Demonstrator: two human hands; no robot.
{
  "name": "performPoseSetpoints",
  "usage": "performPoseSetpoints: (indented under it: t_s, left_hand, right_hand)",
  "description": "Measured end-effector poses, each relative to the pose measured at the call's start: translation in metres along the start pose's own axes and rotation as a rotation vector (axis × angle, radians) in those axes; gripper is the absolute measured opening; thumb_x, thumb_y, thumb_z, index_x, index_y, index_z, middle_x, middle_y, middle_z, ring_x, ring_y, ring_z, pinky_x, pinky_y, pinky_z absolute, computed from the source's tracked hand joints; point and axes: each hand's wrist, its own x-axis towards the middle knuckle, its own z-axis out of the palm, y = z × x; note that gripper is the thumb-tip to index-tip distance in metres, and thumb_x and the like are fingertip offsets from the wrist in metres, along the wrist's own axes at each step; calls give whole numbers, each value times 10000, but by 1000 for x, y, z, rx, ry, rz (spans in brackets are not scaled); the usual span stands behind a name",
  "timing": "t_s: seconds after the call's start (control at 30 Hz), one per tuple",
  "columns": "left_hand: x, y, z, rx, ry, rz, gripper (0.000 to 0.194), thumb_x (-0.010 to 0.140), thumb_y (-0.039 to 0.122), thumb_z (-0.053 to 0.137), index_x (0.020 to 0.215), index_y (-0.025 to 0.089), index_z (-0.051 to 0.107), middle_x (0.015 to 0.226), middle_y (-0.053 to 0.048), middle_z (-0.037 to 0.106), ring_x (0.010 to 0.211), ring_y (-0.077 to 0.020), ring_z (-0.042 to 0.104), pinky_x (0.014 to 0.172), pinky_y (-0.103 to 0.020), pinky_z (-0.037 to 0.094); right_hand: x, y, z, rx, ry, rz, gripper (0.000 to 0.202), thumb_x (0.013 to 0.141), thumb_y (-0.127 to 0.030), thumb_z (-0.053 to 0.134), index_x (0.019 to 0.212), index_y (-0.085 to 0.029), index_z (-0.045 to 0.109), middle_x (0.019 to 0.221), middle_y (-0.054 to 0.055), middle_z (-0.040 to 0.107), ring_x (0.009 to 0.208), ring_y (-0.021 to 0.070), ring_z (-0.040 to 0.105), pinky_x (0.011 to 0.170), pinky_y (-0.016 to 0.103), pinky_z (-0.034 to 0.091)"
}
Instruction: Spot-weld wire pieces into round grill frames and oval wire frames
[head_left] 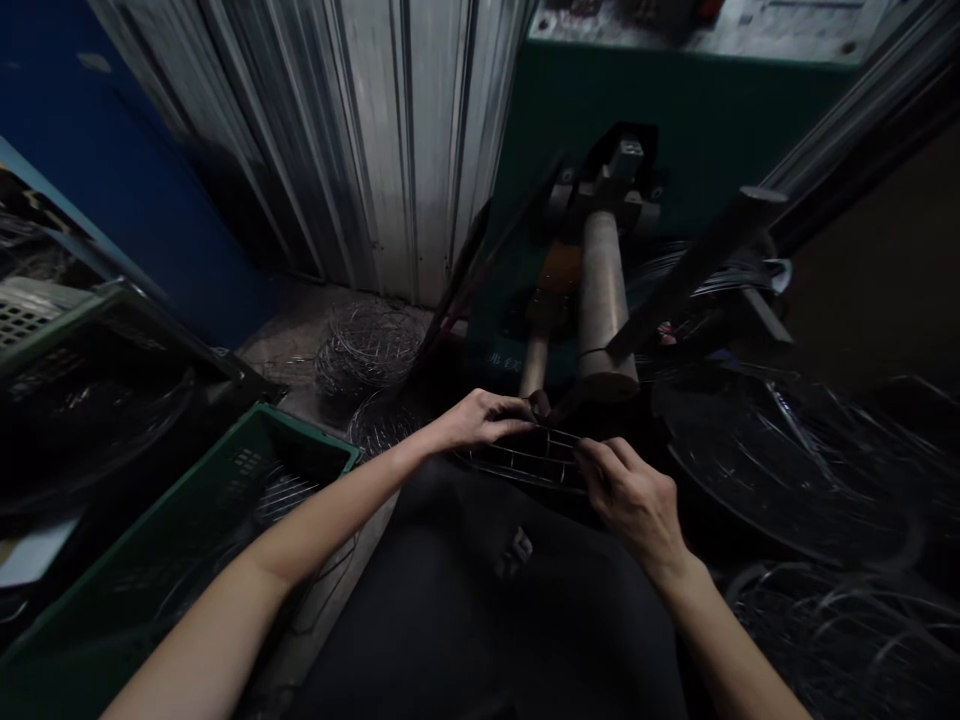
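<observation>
In the head view, a thin wire frame (514, 462) of curved wires with short cross pieces lies between my hands, just above my dark-clothed lap. My left hand (484, 418) is closed at its far left side, thumb and fingers pinched near the tip of the machine's lower rod (535, 365). On the right, my right hand (630, 490) grips the frame's edge with curled fingers. Above the hands, a thick metal cylinder arm (604, 290) juts from the green machine (570, 95). Part of the wire frame is hidden in shadow.
A green plastic crate (300, 425) with wire pieces stands at left. Tangled wire bundles (367, 345) lie on the floor by the corrugated metal wall (375, 150). Coiled wire (847, 620) fills the lower right. A dark bar (697, 270) slants from the cylinder's end.
</observation>
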Motion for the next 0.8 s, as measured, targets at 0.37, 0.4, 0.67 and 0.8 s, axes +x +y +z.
performPoseSetpoints:
  t_s: [0.37,0.4,0.67,0.8]
  left_hand:
    - [4,-7,-1,21,-9,63,305,836,349,540,923,89,675,754,-8,635,713,-105,567,652,-169,401]
    - [4,-8,-1,21,-10,67,301,836,343,541,924,89,675,759,-10,638,718,-106,570,655,-167,402]
    - [10,-12,0,-38,8,20,278,825,324,562,934,94,675,825,-20,674,790,-123,605,700,-167,419]
    - [16,-14,-1,-12,-3,37,277,831,330,559,948,108,678,869,-26,686,844,-140,614,736,-177,425]
  right_hand:
    - [2,2,3,-19,-10,-19,145,896,-227,514,934,-169,642,741,-1,592,556,66,514,466,197,303]
    - [1,2,4,-23,-11,-17,145,896,-230,515,932,-170,642,738,-2,590,552,66,509,464,198,301]
    - [4,6,10,-42,1,-8,171,909,-244,489,924,-171,643,725,3,588,554,72,513,459,204,288]
    - [6,10,14,-7,-17,17,218,930,-269,446,947,-173,641,746,21,606,575,81,534,461,208,291]
